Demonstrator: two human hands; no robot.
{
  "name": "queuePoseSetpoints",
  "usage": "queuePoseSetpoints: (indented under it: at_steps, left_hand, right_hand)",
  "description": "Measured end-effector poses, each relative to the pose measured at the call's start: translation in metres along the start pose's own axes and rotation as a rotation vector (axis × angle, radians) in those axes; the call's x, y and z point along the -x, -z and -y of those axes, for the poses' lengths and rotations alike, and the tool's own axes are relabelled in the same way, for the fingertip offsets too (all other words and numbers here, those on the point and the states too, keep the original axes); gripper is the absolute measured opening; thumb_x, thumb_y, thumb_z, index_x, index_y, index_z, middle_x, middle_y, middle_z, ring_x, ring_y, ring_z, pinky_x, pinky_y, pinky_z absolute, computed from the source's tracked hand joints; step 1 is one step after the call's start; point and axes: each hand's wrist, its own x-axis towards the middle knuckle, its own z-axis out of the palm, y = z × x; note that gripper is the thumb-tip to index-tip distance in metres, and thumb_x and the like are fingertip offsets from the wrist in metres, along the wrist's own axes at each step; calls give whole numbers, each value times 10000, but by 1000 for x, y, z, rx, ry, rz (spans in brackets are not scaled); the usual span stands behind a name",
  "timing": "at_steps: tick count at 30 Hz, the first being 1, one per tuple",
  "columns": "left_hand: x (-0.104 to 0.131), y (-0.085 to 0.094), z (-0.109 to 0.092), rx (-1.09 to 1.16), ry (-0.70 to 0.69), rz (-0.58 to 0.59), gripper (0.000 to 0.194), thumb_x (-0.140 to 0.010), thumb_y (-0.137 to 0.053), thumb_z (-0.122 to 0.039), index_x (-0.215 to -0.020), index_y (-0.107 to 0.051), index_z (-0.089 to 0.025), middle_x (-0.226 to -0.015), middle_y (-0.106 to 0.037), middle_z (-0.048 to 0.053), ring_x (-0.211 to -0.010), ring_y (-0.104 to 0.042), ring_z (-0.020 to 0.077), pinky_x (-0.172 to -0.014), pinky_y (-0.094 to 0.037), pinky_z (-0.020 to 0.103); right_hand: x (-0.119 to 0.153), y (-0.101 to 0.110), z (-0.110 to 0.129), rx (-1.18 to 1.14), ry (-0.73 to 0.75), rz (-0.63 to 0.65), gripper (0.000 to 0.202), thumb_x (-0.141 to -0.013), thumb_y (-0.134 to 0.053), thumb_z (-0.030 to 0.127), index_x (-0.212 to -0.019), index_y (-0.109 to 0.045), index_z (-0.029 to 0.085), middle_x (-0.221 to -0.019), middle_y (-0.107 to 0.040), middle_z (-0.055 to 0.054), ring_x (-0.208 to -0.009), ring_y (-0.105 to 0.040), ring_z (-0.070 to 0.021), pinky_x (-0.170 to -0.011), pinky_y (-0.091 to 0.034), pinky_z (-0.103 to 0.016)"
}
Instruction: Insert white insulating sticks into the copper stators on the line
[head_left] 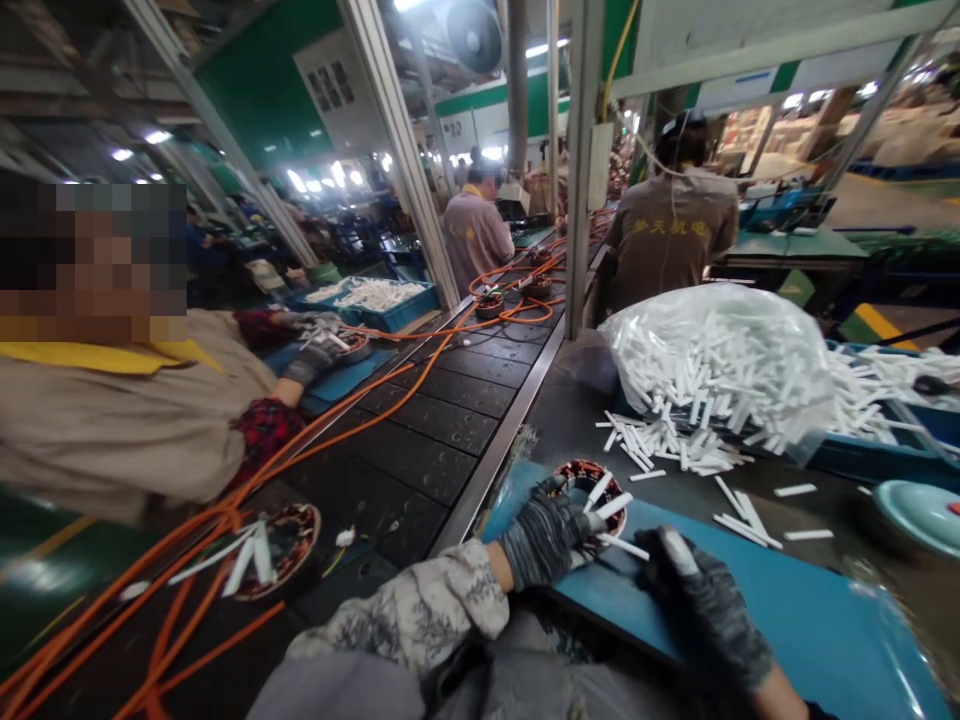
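My left hand (pixel 544 535), in a grey knit glove, has its fingers wrapped on the near left rim of a copper-wound ring (pixel 581 472) on the blue mat (pixel 757 590). Several white sticks (pixel 598 492) poke out of the ring; one points right toward my other hand. My right hand (pixel 705 590), also gloved, is over the mat just right of the ring. A pale patch shows at its fingertips; blur and shadow hide whether it holds anything.
White sticks lie loose beyond the mat, beside a plastic bag (pixel 720 360) full of them. A conveyor (pixel 427 430) with orange cables (pixel 225 515) and another ring (pixel 281 550) runs at left. A co-worker sits across it. A lidded bowl (pixel 919 515) stands at right.
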Motion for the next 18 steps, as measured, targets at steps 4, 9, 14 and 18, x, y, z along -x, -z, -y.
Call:
queuePoseSetpoints:
  at_steps: [4, 9, 14, 18]
  left_hand:
    - [-3, 14, -5, 181, 197, -34, 331, -729, -809, -300, -1038, -735, -207, -1032, -779, 79, -976, -733, 302, -1034, -537, 481]
    - [19, 69, 13, 313, 445, -149, 499, -741, -824, -228, -1188, -602, -195, -1235, -752, 24, -1031, -735, 198, -924, -586, 300]
    - [60, 108, 46, 69, 759, -212, 496, -810, -758, -214, -1260, -567, -134, -1180, -752, 39, -1027, -733, 240, -928, -578, 357]
    - [79, 117, 59, -217, 980, -254, 480, -838, -695, -97, -1302, -578, -57, -1324, -685, 162, -1280, -603, 392, -1169, -331, 638]
  right_hand:
    - [10, 4, -12, -69, -131, -14, 433, -870, -553, 665, -941, -804, 318, -958, -820, -88, -906, -788, -346, -826, -667, -439]
    - [15, 4, -19, -167, -293, -19, 489, -791, -651, 694, -954, -823, 267, -1050, -803, -107, -1006, -772, -355, -947, -626, -456]
    - [17, 3, -24, -200, -246, 32, 543, -819, -644, 709, -1032, -814, 239, -1103, -793, -109, -1044, -766, -323, -984, -603, -436]
    - [17, 2, -21, -144, -249, 22, 617, -809, -607, 761, -1033, -818, 226, -1114, -791, -114, -1073, -754, -342, -1026, -579, -473]
